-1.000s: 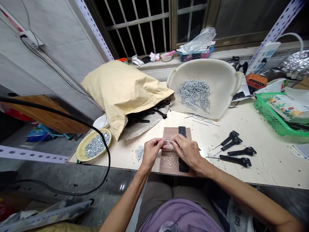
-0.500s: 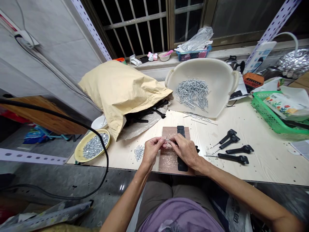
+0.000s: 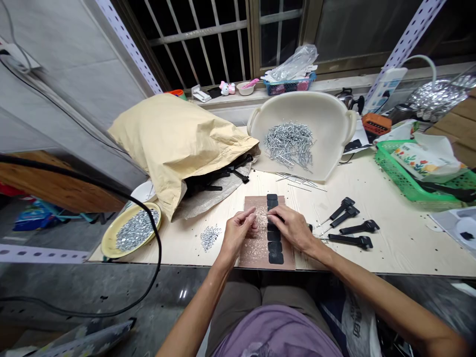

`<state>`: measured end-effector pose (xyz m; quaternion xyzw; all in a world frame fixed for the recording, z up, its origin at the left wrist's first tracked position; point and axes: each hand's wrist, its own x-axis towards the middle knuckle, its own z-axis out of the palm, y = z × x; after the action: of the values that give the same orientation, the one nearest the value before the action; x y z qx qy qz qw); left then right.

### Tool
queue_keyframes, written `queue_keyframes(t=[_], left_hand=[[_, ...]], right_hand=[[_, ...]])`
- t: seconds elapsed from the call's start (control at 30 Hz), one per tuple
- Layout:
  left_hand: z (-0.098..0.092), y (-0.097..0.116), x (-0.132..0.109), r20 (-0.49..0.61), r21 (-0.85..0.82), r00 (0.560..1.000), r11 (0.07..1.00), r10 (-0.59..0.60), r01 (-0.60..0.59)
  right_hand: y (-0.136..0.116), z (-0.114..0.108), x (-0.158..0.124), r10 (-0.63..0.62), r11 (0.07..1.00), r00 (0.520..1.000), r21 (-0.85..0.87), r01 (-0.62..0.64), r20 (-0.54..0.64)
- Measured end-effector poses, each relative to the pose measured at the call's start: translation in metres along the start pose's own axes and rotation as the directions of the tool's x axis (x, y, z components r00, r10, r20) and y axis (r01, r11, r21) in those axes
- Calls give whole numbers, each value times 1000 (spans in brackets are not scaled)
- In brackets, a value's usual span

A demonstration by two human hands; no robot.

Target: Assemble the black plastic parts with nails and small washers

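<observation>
Over a brown board (image 3: 250,250) sprinkled with pale specks, my two hands face each other, a small gap between their fingertips. My right hand (image 3: 292,228) pinches a thin metal pin (image 3: 262,214), which points left. The thumb and fingers of my left hand (image 3: 237,232) are pressed together; whatever they hold is too small to make out. Under my right hand runs a row of black square pads (image 3: 275,247) on the board. Left of the board lies a loose pile of small metal pieces (image 3: 210,237). Several black handles (image 3: 350,241) with metal rods lie to the right.
A yellow bowl (image 3: 157,221) of small metal pieces stands at the table's left edge. Behind it slumps a beige sack (image 3: 174,134) with black parts at its mouth. A white basin (image 3: 329,148) holds many metal pins. A green basket (image 3: 394,181) stands at right.
My hands have drawn slightly apart; the pin that was between both sets of fingertips now extends from my right hand only. The view has shifted a little to the right.
</observation>
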<state>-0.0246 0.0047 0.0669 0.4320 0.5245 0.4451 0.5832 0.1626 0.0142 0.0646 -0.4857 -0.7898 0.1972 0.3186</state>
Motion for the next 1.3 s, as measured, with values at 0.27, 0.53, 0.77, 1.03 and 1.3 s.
queue_keyframes(t=[0.27, 0.53, 0.77, 1.03, 1.3], left_hand=[[9, -32, 2, -5, 402, 955, 875, 297, -270], [12, -37, 2, -27, 492, 944, 826, 329, -274], [13, -33, -3, -48, 504, 950, 829, 308, -244], [13, -33, -1, -55, 501, 951, 832, 304, -238], [12, -34, -1, -57, 499, 953, 835, 299, -233]], right_hand=[[62, -19, 21, -52, 926, 997, -370, 70, 58], [61, -10, -10, -428, 833, 837, -211, 512, 342], [63, -16, 6, -278, 891, 934, -304, 338, 224], [66, -20, 18, -288, 885, 936, -317, 341, 203], [62, -12, 7, -450, 805, 834, -257, 534, 321]])
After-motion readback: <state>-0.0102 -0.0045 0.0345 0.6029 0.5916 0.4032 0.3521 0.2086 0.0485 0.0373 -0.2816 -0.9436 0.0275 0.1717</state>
